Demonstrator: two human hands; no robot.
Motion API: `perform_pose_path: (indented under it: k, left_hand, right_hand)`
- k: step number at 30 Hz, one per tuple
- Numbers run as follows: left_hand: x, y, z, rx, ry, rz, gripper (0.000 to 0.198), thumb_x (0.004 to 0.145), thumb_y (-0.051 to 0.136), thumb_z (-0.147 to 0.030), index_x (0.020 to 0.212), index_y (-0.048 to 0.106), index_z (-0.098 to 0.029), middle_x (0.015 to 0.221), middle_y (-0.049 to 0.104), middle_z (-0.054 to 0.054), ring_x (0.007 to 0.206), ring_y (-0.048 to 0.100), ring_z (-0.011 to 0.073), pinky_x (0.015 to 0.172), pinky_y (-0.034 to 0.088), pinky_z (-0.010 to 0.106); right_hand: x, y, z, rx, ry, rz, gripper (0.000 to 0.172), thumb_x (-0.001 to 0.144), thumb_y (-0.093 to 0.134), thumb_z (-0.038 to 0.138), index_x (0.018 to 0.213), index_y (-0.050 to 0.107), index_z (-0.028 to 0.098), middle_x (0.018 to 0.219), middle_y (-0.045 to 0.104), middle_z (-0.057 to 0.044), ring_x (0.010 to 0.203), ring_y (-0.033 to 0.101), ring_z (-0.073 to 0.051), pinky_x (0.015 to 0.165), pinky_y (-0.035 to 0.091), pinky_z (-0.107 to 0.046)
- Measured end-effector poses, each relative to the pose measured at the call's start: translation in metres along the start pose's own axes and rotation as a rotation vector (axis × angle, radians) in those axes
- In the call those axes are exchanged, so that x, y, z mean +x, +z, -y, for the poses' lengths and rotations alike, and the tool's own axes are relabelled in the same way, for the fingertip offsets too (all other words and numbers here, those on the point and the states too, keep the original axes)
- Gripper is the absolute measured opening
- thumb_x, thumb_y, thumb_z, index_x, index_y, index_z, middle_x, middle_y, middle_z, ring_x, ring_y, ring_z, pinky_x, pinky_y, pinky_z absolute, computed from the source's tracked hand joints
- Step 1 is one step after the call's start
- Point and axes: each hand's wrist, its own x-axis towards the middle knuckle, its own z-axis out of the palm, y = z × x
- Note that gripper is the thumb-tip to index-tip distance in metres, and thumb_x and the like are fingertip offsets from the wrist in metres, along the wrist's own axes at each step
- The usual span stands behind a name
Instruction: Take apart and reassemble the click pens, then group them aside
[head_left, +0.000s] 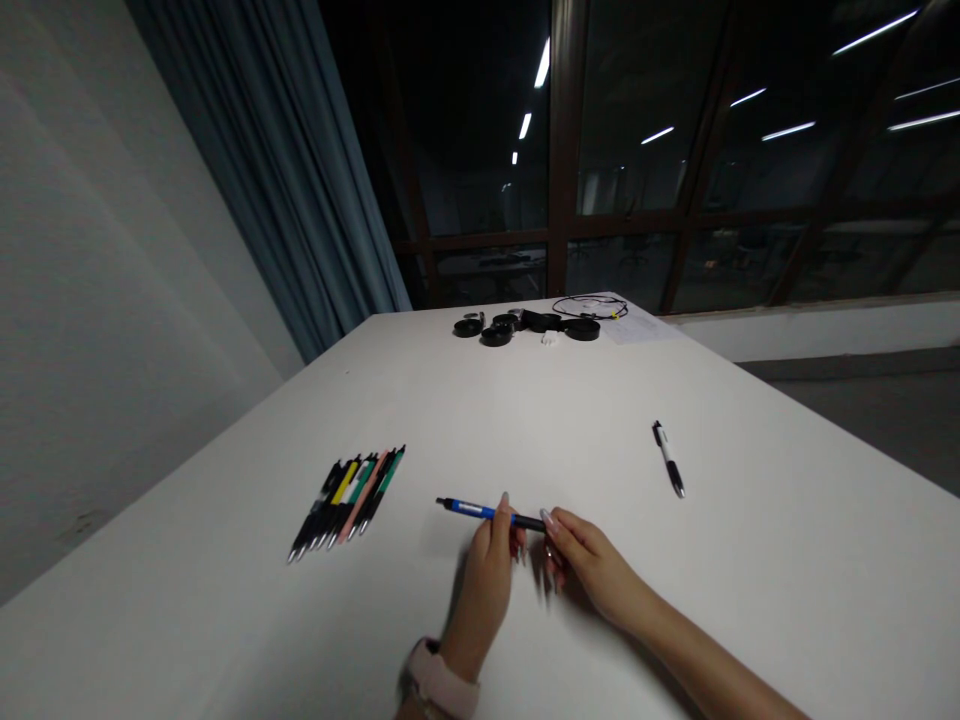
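A blue pen (pixel 469 508) with a black grip is held almost level above the white table (pixel 525 410), its clicker end pointing left. My left hand (pixel 491 570) pinches the pen's barrel near the middle. At the grip end, my right hand (pixel 589 560) has its thumb and fingers closed on the same pen, hiding the tip. To the left, several pens (pixel 349 500) lie side by side in a slanted row, with black, yellow, green, white and pink barrels. A single white-and-black pen (pixel 668 460) lies apart on the right.
Several black round objects (pixel 496 335) sit at the table's far end, near a small white item (pixel 550 339). Behind them a thin black cable (pixel 589 307) is coiled by some paper (pixel 637 328). A blue curtain (pixel 292 170) and dark windows stand beyond.
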Motion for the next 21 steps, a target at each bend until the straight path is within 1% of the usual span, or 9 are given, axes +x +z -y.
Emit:
perform_pose_path:
  k: [4, 10, 16, 18, 20, 21]
  left_hand:
    - [-0.002, 0.0, -0.003, -0.033, -0.02, 0.009, 0.057, 0.085, 0.032, -0.072, 0.06, 0.048, -0.024, 0.058, 0.055, 0.002, 0.059, 0.052, 0.0177, 0.062, 0.04, 0.03]
    - [-0.001, -0.002, -0.008, -0.031, -0.035, 0.027, 0.057, 0.082, 0.033, -0.075, 0.058, 0.045, -0.025, 0.055, 0.05, -0.001, 0.056, 0.05, 0.017, 0.061, 0.039, 0.03]
    - [-0.004, -0.005, -0.009, -0.005, 0.013, 0.025, 0.054, 0.085, 0.033, -0.071, 0.06, 0.045, -0.025, 0.055, 0.05, -0.001, 0.056, 0.049, 0.0166, 0.06, 0.038, 0.029]
    - [-0.004, -0.006, -0.008, 0.005, 0.032, 0.029, 0.053, 0.087, 0.033, -0.069, 0.06, 0.044, -0.025, 0.055, 0.05, -0.001, 0.056, 0.049, 0.0166, 0.059, 0.038, 0.029]
    - [-0.004, -0.007, -0.006, 0.03, 0.041, 0.02, 0.052, 0.086, 0.035, -0.068, 0.059, 0.044, -0.025, 0.055, 0.049, -0.001, 0.055, 0.048, 0.0165, 0.057, 0.037, 0.028]
    - [-0.003, -0.007, -0.005, 0.051, 0.038, 0.007, 0.052, 0.086, 0.036, -0.068, 0.058, 0.043, -0.025, 0.054, 0.048, -0.001, 0.054, 0.048, 0.0163, 0.054, 0.036, 0.028]
  right_hand:
    - [0.002, 0.001, 0.001, 0.102, 0.033, 0.045, 0.059, 0.083, 0.043, 0.077, 0.073, 0.05, 0.02, 0.056, 0.05, 0.004, 0.045, 0.045, -0.01, 0.049, 0.037, -0.024]
    - [0.0, 0.002, 0.005, 0.164, 0.045, 0.065, 0.059, 0.081, 0.048, 0.077, 0.074, 0.052, 0.019, 0.055, 0.051, 0.004, 0.044, 0.044, -0.009, 0.048, 0.036, -0.023]
    - [0.004, 0.005, -0.003, 0.303, 0.1, 0.135, 0.059, 0.074, 0.053, 0.079, 0.069, 0.048, 0.02, 0.051, 0.049, 0.005, 0.039, 0.04, -0.008, 0.043, 0.033, -0.022]
    - [0.003, 0.003, -0.001, 0.244, 0.102, 0.138, 0.059, 0.077, 0.046, 0.08, 0.068, 0.045, 0.021, 0.052, 0.048, 0.005, 0.04, 0.04, -0.009, 0.043, 0.034, -0.023]
    - [-0.001, 0.0, 0.006, 0.028, 0.047, 0.091, 0.056, 0.087, 0.037, 0.073, 0.069, 0.047, 0.021, 0.056, 0.052, 0.002, 0.047, 0.047, -0.012, 0.049, 0.038, -0.025]
    - [-0.004, -0.003, 0.011, -0.142, -0.007, 0.044, 0.052, 0.093, 0.034, 0.065, 0.071, 0.051, 0.02, 0.061, 0.056, 0.0, 0.053, 0.052, -0.013, 0.054, 0.04, -0.026]
